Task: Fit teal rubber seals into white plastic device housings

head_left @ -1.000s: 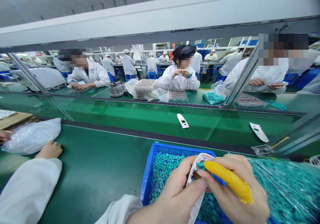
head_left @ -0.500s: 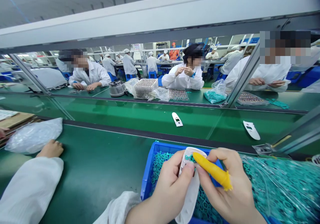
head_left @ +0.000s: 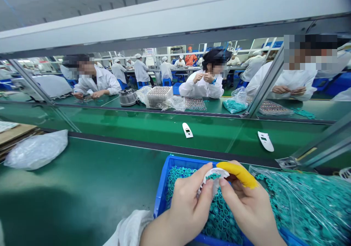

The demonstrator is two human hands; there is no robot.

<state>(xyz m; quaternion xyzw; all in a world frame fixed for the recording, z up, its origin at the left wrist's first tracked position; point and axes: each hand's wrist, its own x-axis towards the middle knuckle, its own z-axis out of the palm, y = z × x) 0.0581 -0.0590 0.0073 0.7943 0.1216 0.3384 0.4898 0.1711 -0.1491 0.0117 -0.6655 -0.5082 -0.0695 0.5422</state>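
Both hands are over a blue bin (head_left: 161, 191) full of teal plastic rings (head_left: 223, 218). Between them is a white plastic shell (head_left: 221, 171), tilted end-on so that its hollow inside faces me. A teal ring part (head_left: 212, 176) sits inside its near end. My left hand (head_left: 189, 198) is closed around the shell's left side, thumb at the rim. On the other side my right hand (head_left: 246, 204) grips the shell with thumb and fingers. A yellow finger cot (head_left: 238, 172) covers its index finger. The shell's lower part is hidden behind the hands.
A clear bag of teal parts (head_left: 309, 202) lies right of the bin. Two white shells (head_left: 187, 130) lie on the green belt (head_left: 153, 127) ahead, near a metal post (head_left: 267, 79). A plastic bag (head_left: 38, 151) lies at left. Co-workers (head_left: 204, 81) sit across the belt.
The white shell has tipped from lengthwise to end-on, and my right index finger has moved to its far rim. The belt's shells have shifted left. A neighbour's arm has left the left side.
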